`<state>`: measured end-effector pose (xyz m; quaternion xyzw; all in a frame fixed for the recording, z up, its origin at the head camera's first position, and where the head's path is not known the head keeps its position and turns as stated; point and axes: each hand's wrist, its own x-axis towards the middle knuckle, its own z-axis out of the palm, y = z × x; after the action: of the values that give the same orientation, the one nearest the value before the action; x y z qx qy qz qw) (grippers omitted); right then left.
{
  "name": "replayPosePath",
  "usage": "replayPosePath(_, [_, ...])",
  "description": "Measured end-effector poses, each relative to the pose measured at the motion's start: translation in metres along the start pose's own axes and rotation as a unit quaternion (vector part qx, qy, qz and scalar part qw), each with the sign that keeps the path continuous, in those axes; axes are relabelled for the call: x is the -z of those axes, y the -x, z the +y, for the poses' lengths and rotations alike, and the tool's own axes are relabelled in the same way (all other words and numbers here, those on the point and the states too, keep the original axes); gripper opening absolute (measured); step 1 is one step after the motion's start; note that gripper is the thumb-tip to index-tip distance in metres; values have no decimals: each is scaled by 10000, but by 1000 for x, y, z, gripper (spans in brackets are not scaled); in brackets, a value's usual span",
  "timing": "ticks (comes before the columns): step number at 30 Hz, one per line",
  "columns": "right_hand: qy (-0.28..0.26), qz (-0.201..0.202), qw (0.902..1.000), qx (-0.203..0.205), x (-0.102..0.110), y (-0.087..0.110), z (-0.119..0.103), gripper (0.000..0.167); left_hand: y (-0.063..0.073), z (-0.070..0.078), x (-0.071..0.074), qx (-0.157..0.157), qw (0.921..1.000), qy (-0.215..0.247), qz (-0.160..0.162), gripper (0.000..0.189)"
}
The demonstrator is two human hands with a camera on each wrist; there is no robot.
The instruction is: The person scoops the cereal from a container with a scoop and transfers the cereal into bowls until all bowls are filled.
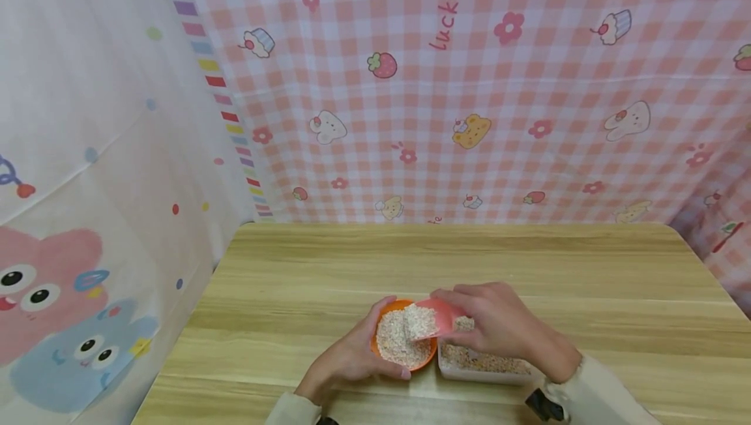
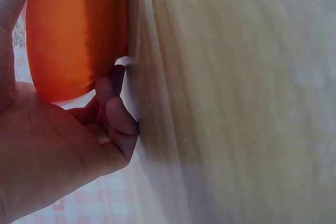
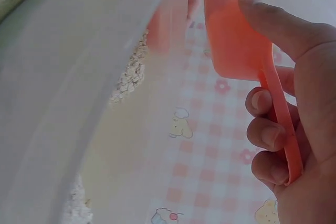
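An orange bowl (image 1: 420,366) full of pale oat-like flakes (image 1: 392,340) stands on the table. My left hand (image 1: 359,347) grips its left side, thumb along the near rim; in the left wrist view, fingers curl near the foot of the bowl (image 2: 73,35). My right hand (image 1: 495,321) holds a pinkish-red scoop (image 1: 444,317) loaded with flakes, its mouth over the bowl. Seen from the right wrist, several fingers wrap the scoop's handle (image 3: 283,121) and the thumb presses the scoop's side. Beneath the right hand is a translucent container (image 1: 484,376) of browner flakes.
The wooden table (image 1: 328,255) reaches back to a pink checked cloth (image 1: 411,105). A white printed cloth (image 1: 117,151) hangs at the left. The container's cloudy wall (image 3: 58,77) fills the left part of the right wrist view.
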<state>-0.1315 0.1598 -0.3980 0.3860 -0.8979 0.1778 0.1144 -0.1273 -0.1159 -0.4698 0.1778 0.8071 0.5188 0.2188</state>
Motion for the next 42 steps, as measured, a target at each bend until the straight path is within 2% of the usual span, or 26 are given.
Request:
replayPosePath(14, [792, -279, 9954, 463, 4, -15, -9, 58, 0, 2, 1, 110, 9999, 93, -41, 119])
replayPosePath(20, [864, -227, 9938, 655, 4, -19, -11, 55, -1, 1, 2, 63, 10000, -17, -53, 118])
replayPosePath(28, [852, -453, 9937, 578, 5, -23, -13, 53, -2, 1, 2, 154, 9999, -28, -39, 118])
replayPosePath(34, [1002, -311, 9909, 839, 6, -25, -14, 53, -1, 1, 1, 194, 9998, -78, -28, 117])
replayPosePath(42, [1418, -222, 9820, 1228, 7, -32, -21, 52, -1, 0, 2, 209, 9997, -69, -78, 116])
